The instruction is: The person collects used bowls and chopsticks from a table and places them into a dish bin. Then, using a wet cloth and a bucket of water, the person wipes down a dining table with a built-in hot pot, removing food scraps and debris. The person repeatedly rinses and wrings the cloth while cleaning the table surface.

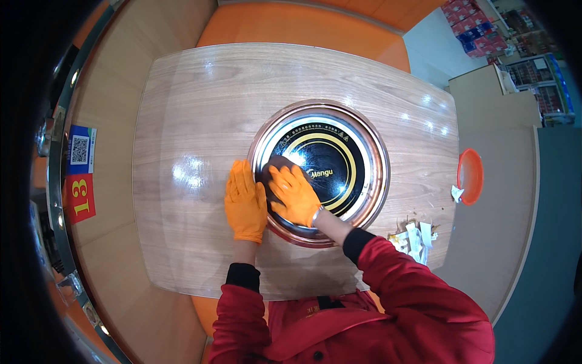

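Note:
A round Mangu induction cooktop (338, 152) with a black glass face, yellow rings and a coppery metal rim sits in a wood-grain table (195, 104). My right hand (294, 195), in an orange glove, presses a dark brown cloth (278, 162) onto the left part of the cooktop. Part of the cloth is hidden under the palm and fingers. My left hand (245, 202), gloved the same way, lies flat on the tabletop with nothing in it. Its thumb side is against the cooktop's left rim.
Crumpled tissues and food scraps (413, 239) lie near the table's right front corner. Beyond the right edge is an orange-red plastic basket (471, 176) with a white tissue at its rim. An orange bench (300, 25) stands opposite; a wooden partition (111, 113) runs along the left.

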